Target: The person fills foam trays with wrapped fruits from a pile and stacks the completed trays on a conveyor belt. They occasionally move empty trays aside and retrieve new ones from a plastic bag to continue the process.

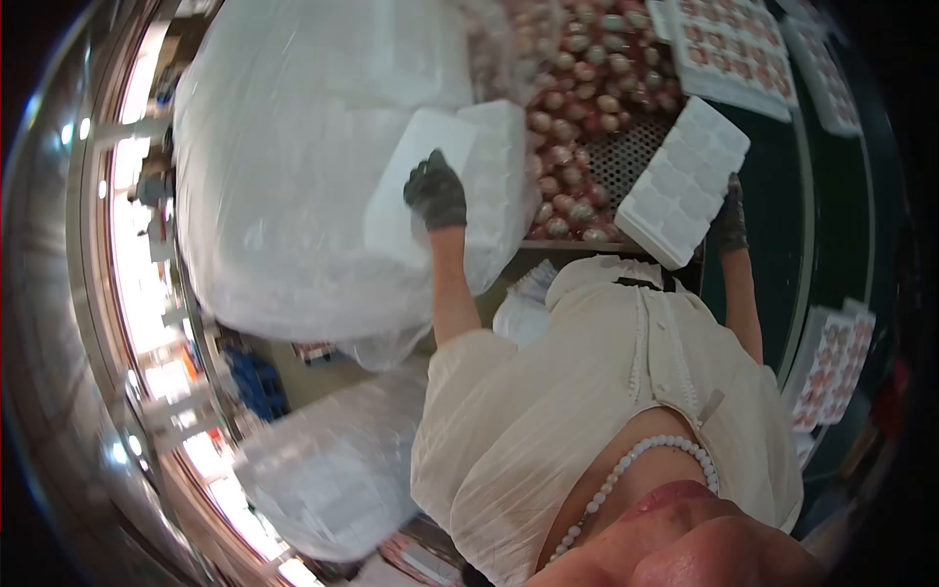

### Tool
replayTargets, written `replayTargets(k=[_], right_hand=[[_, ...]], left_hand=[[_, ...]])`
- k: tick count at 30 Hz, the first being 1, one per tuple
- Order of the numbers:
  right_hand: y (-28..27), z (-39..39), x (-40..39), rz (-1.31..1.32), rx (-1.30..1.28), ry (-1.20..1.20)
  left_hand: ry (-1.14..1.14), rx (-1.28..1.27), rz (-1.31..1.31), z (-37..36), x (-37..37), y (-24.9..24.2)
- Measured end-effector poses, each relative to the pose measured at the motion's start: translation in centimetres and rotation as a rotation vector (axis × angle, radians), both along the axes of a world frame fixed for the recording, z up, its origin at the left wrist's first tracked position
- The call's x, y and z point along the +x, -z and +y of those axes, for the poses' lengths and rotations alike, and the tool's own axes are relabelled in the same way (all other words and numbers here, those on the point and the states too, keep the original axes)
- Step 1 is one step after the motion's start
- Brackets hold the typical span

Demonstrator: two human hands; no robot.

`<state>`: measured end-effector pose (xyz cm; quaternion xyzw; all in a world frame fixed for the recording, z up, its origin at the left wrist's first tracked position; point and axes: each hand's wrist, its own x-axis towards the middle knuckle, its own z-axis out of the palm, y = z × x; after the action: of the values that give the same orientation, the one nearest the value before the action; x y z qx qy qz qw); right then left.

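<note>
My left hand [437,193], in a dark grey glove, is closed over a flat white panel [403,201] on a big plastic-wrapped bundle; whether its fingers pinch anything is hidden. Beside that panel lies a white tray with compartments [494,186]. At the right, my right hand [729,220], also gloved, holds a white compartment tray [685,181] by its right edge, tilted above the perforated metal surface [626,152]. Many small round reddish and pale items [562,181] lie on that surface, left of the held tray.
The plastic-wrapped bundle [284,186] fills the left side. Filled trays [734,49] stand at the upper right, and another filled tray [833,367] lies at the lower right on a dark green surface [768,293]. A second wrapped bundle [337,470] sits at the lower left.
</note>
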<state>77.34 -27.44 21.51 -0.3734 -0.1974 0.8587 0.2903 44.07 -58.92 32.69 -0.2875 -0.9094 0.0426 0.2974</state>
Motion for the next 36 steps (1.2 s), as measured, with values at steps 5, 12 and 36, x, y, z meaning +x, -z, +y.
replayTargets(k=[5, 12, 36], right_hand=[[-2.8, 0.0, 3.1, -0.069, -0.006, 0.163], [-2.5, -1.1, 8.9, -0.082, 0.068, 0.325], [4.9, 1.0, 16.8, -0.442, 0.578, 0.317]], left_hand=[[-0.27, -0.334, -0.456, 3.1, 3.2, -3.2], [-0.338, -0.579, -0.495, 3.4, 3.6, -2.9], [0.86, 0.388, -1.576, 27.1, 27.8, 19.0]])
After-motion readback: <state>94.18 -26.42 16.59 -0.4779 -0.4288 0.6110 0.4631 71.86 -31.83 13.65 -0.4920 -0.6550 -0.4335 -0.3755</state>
